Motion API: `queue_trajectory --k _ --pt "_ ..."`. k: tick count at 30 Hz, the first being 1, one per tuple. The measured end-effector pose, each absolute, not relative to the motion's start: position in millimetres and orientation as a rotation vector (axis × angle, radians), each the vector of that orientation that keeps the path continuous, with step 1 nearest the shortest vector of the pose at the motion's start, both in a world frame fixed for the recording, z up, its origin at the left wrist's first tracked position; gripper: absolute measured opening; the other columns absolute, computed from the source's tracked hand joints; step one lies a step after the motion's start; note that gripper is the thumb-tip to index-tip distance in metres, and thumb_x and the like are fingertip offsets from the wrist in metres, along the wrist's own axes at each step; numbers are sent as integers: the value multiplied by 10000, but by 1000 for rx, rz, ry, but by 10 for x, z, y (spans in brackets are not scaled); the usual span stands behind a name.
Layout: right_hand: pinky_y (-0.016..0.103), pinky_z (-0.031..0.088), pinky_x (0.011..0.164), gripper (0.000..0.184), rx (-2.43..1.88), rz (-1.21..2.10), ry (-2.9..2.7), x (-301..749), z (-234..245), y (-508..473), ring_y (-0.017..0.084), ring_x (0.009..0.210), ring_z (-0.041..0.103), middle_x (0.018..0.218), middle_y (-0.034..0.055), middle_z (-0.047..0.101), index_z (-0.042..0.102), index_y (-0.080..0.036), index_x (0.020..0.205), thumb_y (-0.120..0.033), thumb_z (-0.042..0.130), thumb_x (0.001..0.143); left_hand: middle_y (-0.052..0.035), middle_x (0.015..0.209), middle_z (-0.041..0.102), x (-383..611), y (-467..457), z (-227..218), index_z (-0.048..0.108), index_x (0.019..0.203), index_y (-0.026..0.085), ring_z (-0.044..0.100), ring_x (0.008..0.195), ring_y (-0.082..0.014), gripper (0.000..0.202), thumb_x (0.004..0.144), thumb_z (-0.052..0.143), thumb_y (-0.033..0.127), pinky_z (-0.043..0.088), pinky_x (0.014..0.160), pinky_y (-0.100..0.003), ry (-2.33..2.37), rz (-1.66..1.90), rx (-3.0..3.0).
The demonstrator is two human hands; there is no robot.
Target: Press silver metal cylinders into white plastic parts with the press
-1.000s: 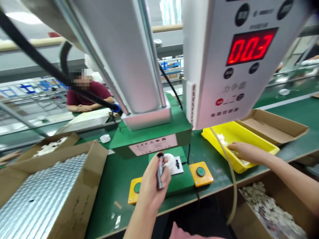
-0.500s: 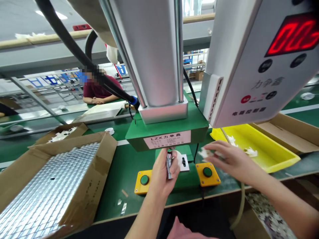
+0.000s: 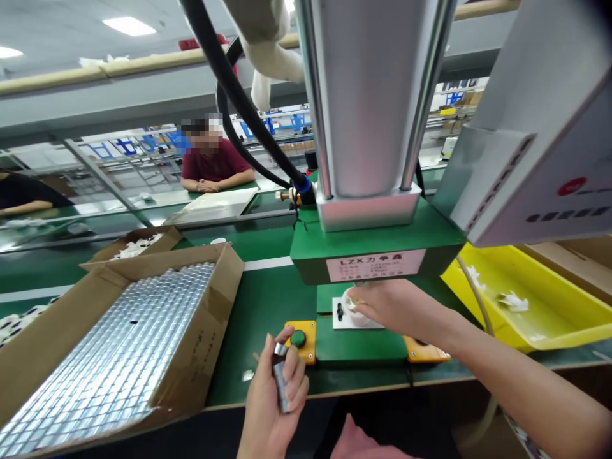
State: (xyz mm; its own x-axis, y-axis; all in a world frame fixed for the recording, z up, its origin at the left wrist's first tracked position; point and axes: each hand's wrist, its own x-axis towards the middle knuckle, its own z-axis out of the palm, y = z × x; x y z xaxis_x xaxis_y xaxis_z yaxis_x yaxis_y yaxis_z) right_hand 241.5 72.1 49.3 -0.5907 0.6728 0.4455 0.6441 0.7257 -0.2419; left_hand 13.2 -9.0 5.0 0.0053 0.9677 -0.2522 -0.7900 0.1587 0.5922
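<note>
My left hand point(image 3: 273, 398) is closed around a short metal cylinder point(image 3: 280, 381), held upright near the bench's front edge, just in front of a yellow box with a green push button point(image 3: 299, 339). My right hand point(image 3: 389, 307) reaches under the green press head point(image 3: 373, 239) and pinches a small white plastic part point(image 3: 351, 299) onto the white fixture plate point(image 3: 342, 317). My right forearm covers most of a second yellow button box point(image 3: 425, 352).
An open cardboard box point(image 3: 205, 357) packed with several rows of metal cylinders lies at the left. At the right sits a yellow tray point(image 3: 549, 319) with white parts. The press column and its control panel point(image 3: 540, 159) hang overhead. A person in a maroon shirt point(image 3: 215, 167) sits across the conveyor.
My left hand drew the cylinder back from the fixture toward the bench edge. My right hand moved from the yellow tray to the fixture with a white part. The view shifted left.
</note>
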Motion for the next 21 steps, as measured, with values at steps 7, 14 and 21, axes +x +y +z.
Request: queue_trajectory --k 7,14,21 --pt "337 490 867 357 -1224 67 -2250 2615 244 473 199 1047 582 1207 54 585 490 -254 1266 -320 448 917 74 486 407 150 -116 20 611 992 187 310 337 -58 405 845 468 536 236 325 -170 1270 1396 777" --pt "315 521 768 366 -1430 -63 -2163 3229 -229 -16 181 894 638 1037 23 664 437 -290 1299 -320 408 935 -56 985 704 -155 -47 -63 703 972 276 629 879 -247 278 810 555 446 433 733 -299 1937 984 1707" --pt "380 531 707 357 -1536 -195 -2348 3210 -285 -103 210 799 643 942 48 673 481 -228 1268 -294 385 932 -70 830 721 -106 -82 -153 705 1033 323 604 586 -203 298 754 626 390 303 483 -228 2106 874 1915"
